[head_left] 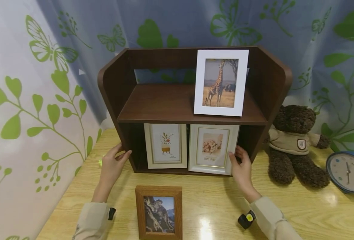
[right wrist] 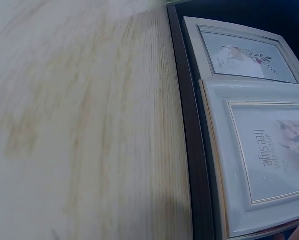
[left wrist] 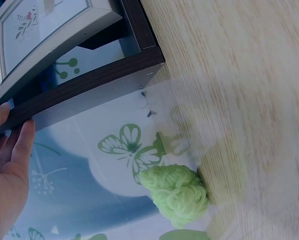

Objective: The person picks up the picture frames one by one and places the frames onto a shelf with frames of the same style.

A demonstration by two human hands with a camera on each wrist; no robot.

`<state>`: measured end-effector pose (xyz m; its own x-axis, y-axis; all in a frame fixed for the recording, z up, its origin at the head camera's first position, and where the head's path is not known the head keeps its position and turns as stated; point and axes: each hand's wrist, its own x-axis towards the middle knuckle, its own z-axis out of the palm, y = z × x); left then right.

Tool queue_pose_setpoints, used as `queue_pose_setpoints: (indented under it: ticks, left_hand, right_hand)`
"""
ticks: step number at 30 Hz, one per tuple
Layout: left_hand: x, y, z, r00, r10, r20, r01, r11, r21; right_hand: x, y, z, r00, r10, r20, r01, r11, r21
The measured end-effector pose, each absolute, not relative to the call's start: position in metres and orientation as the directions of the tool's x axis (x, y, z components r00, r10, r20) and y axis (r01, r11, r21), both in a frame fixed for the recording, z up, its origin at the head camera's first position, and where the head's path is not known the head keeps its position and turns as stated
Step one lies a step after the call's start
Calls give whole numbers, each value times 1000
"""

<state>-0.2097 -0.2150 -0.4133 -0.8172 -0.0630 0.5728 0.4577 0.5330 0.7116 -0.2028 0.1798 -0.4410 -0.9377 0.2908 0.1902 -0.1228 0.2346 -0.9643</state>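
Observation:
A dark brown two-tier shelf (head_left: 164, 100) stands on the table. At its left side panel my left hand (head_left: 112, 166) grips the front edge, thumb inside and fingers outside, as the left wrist view shows. My right hand (head_left: 241, 170) holds the right edge of a white picture frame (head_left: 193, 150) with a flower print and "free style" lettering, thumb on the front; its fingers are partly hidden. That frame stands on the lower tier, slightly tilted. Left of it is a cream picture frame (head_left: 148, 146) with a plant print. A white giraffe picture frame (head_left: 219, 111) stands on the upper tier.
A brown wooden picture frame (head_left: 178, 213) with a leopard photo is in front of the shelf. To the right are a brown teddy bear (head_left: 294, 146) and a blue alarm clock (head_left: 348, 171). A green fluffy ball (left wrist: 177, 195) lies left of the shelf, near the patterned curtain (head_left: 177, 23).

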Motion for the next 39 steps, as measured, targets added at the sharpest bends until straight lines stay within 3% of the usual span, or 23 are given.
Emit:
queue_pose_setpoints:
  ticks: [16, 39]
  left_hand:
    - [-210, -214, -414, -829, -62, 556, 446, 529, 722]
    - [-210, -216, -415, -800, -55, 597, 485, 526, 698]
  right_hand:
    - [-201, 177, -436, -934, 308, 183, -110, 239, -965]
    - [-198, 181, -435, -955, 252, 154, -96, 229, -969]
